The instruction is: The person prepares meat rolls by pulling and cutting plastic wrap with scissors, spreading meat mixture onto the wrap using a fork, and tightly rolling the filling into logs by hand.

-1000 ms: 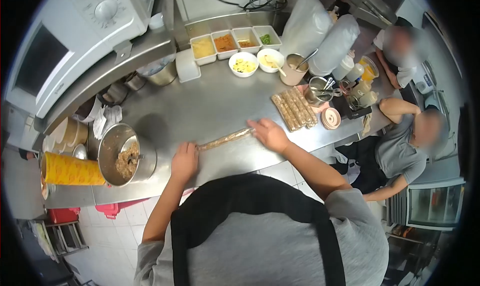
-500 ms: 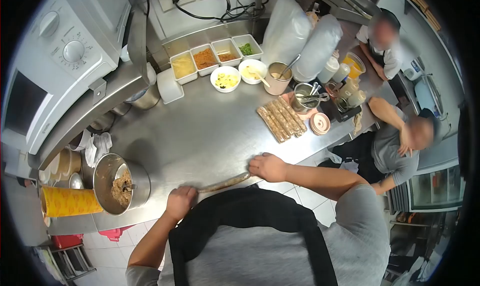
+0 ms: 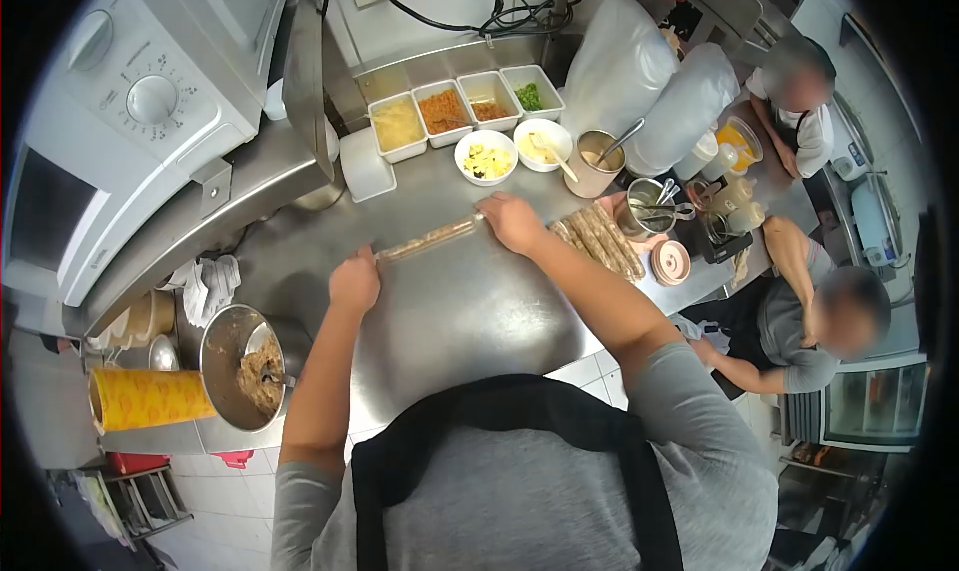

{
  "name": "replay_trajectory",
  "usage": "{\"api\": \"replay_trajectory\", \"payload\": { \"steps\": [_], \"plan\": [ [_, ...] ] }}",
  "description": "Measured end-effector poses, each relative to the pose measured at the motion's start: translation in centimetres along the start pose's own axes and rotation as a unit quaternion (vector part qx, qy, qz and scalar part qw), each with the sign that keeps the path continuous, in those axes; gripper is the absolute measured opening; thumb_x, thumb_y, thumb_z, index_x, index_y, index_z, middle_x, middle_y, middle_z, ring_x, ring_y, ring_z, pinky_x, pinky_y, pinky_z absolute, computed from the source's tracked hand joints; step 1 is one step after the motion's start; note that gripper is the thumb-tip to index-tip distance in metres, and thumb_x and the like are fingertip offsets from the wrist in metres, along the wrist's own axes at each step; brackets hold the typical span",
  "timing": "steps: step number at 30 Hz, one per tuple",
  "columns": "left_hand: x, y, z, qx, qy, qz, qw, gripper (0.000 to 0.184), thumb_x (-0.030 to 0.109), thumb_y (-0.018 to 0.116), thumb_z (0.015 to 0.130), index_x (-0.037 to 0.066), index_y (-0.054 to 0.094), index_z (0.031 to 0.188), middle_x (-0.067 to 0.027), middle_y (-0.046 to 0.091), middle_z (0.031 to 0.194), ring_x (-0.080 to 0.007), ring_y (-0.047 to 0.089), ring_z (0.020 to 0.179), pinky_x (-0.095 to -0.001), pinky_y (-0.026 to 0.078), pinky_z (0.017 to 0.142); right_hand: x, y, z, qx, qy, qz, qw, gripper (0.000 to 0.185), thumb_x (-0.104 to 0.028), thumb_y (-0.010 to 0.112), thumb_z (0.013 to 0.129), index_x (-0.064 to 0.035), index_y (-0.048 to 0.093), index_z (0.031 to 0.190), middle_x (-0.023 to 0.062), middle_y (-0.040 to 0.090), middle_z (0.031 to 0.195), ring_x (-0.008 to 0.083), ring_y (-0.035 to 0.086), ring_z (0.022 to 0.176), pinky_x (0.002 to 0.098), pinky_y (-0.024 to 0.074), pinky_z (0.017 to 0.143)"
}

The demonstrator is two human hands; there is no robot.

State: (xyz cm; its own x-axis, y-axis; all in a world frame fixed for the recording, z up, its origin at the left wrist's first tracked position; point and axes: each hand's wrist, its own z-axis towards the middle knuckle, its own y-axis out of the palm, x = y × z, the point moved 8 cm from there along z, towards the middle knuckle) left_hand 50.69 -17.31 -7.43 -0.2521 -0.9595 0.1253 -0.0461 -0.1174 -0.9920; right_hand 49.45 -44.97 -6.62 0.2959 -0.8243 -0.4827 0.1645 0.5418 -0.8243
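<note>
A slim roll of pale, speckled filling in clear plastic wrap (image 3: 430, 238) lies nearly level across the steel counter, between my hands. My left hand (image 3: 355, 279) is closed on the wrap's left end. Closed fingers of my right hand (image 3: 509, 221) pinch the right end. Similar wrapped rolls (image 3: 599, 241) lie side by side just right of my right forearm. Lower left of my left hand, a metal pot (image 3: 294, 346) holds a brownish mixture (image 3: 260, 379) with a utensil in it.
Behind my hands stand white tubs of toppings (image 3: 443, 111) and two white bowls (image 3: 486, 161). Squeeze bottles (image 3: 734, 193), a utensil container (image 3: 639, 216) and plastic-wrapped stacks (image 3: 674, 111) stand right. A yellow roll (image 3: 155, 401) lies left. Two people (image 3: 799, 316) are at the right.
Both hands have moved the wrapped roll forward, from the counter's near edge to farther across the counter. The view has shifted slightly.
</note>
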Motion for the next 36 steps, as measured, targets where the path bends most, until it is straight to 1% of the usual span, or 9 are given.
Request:
{"api": "replay_trajectory", "payload": {
  "steps": [9, 15, 18, 19, 22, 26, 27, 31, 36],
  "plan": [
    [1.9, -0.7, -2.1, 0.146, 0.118, -0.065, 0.980, 0.010, 0.015, 0.054, 0.088, 0.006, 0.057, 0.089, -0.0139, 0.061, 0.089, -0.0347, 0.061, 0.083, -0.0467, 0.051, 0.071, -1.1, 0.4, -1.4, 0.066, -0.116, 0.002, 0.991, 0.012, -0.017, 0.061, 0.082, -0.0072, 0.064, 0.086, 0.0089, 0.059, 0.086, 0.0296, 0.057, 0.090, 0.0414, 0.0495, 0.075],
    [3.8, -0.5, -13.1, -0.088, 0.270, -0.036, 0.958, 0.012, 0.019, 0.056, 0.085, 0.008, 0.059, 0.085, -0.0142, 0.062, 0.087, -0.0348, 0.062, 0.081, -0.0440, 0.051, 0.066, -6.6, -2.8, -11.1, -0.152, -0.269, -0.107, 0.945, 0.011, -0.020, 0.054, 0.082, -0.0116, 0.060, 0.078, 0.0074, 0.060, 0.084, 0.0278, 0.057, 0.087, 0.0412, 0.0489, 0.070],
    [4.5, 1.4, -21.3, -0.115, 0.256, -0.193, 0.940, 0.014, 0.022, 0.058, 0.083, 0.009, 0.061, 0.087, -0.0133, 0.063, 0.084, -0.0339, 0.063, 0.083, -0.0449, 0.051, 0.067, -7.8, -1.1, -20.3, -0.263, -0.232, 0.003, 0.936, 0.008, -0.021, 0.058, 0.082, -0.0152, 0.063, 0.083, 0.0068, 0.063, 0.087, 0.0268, 0.060, 0.094, 0.0429, 0.0484, 0.077],
    [5.0, 1.5, -22.5, -0.077, 0.249, -0.206, 0.943, 0.014, 0.021, 0.058, 0.083, 0.009, 0.061, 0.088, -0.0126, 0.063, 0.084, -0.0341, 0.062, 0.082, -0.0445, 0.051, 0.065, -8.0, -1.0, -21.4, -0.271, -0.138, 0.075, 0.950, 0.007, -0.020, 0.058, 0.082, -0.0150, 0.063, 0.083, 0.0076, 0.064, 0.088, 0.0269, 0.062, 0.093, 0.0419, 0.0488, 0.079],
    [5.1, 1.2, -21.8, -0.061, 0.205, -0.158, 0.964, 0.011, 0.019, 0.057, 0.082, 0.009, 0.060, 0.086, -0.0122, 0.063, 0.083, -0.0343, 0.062, 0.080, -0.0443, 0.051, 0.064, -7.9, -1.4, -20.6, -0.231, -0.123, -0.009, 0.965, 0.008, -0.018, 0.056, 0.084, -0.0143, 0.063, 0.085, 0.0073, 0.065, 0.087, 0.0281, 0.063, 0.087, 0.0433, 0.0509, 0.075],
    [4.0, 0.3, -15.0, 0.073, 0.167, -0.084, 0.980, 0.010, 0.013, 0.050, 0.082, 0.008, 0.058, 0.081, -0.0144, 0.062, 0.079, -0.0354, 0.061, 0.075, -0.0467, 0.051, 0.064, -4.9, -0.5, -13.1, -0.165, -0.078, -0.055, 0.982, 0.018, -0.024, 0.048, 0.089, -0.0136, 0.062, 0.092, 0.0095, 0.066, 0.089, 0.0298, 0.064, 0.084, 0.0450, 0.0518, 0.068],
    [3.5, 0.3, -12.3, -0.012, 0.100, -0.079, 0.992, 0.016, 0.017, 0.047, 0.087, 0.009, 0.061, 0.086, -0.0162, 0.064, 0.083, -0.0366, 0.063, 0.078, -0.0475, 0.051, 0.066, -4.1, 0.1, -10.6, -0.169, -0.051, -0.087, 0.981, 0.020, -0.025, 0.047, 0.090, -0.0134, 0.063, 0.093, 0.0099, 0.065, 0.090, 0.0295, 0.064, 0.085, 0.0450, 0.0518, 0.068],
    [1.3, 0.5, -3.5, -0.047, -0.012, -0.019, 0.999, 0.025, 0.025, 0.042, 0.093, 0.011, 0.062, 0.094, -0.0174, 0.067, 0.097, -0.0378, 0.064, 0.089, -0.0497, 0.051, 0.073, -1.7, 1.4, -1.9, -0.141, -0.022, -0.122, 0.982, 0.020, -0.023, 0.048, 0.089, -0.0128, 0.063, 0.097, 0.0108, 0.065, 0.096, 0.0297, 0.064, 0.089, 0.0446, 0.0518, 0.072],
    [0.8, 0.0, 1.6, 0.021, 0.000, 0.000, 1.000, 0.023, 0.025, 0.044, 0.093, 0.008, 0.060, 0.091, -0.0172, 0.067, 0.091, -0.0390, 0.064, 0.084, -0.0503, 0.051, 0.073, -1.1, 2.9, 2.6, -0.131, -0.031, -0.172, 0.976, 0.018, -0.020, 0.051, 0.089, -0.0131, 0.062, 0.101, 0.0080, 0.064, 0.098, 0.0291, 0.063, 0.094, 0.0433, 0.0505, 0.076]
  ]
}}
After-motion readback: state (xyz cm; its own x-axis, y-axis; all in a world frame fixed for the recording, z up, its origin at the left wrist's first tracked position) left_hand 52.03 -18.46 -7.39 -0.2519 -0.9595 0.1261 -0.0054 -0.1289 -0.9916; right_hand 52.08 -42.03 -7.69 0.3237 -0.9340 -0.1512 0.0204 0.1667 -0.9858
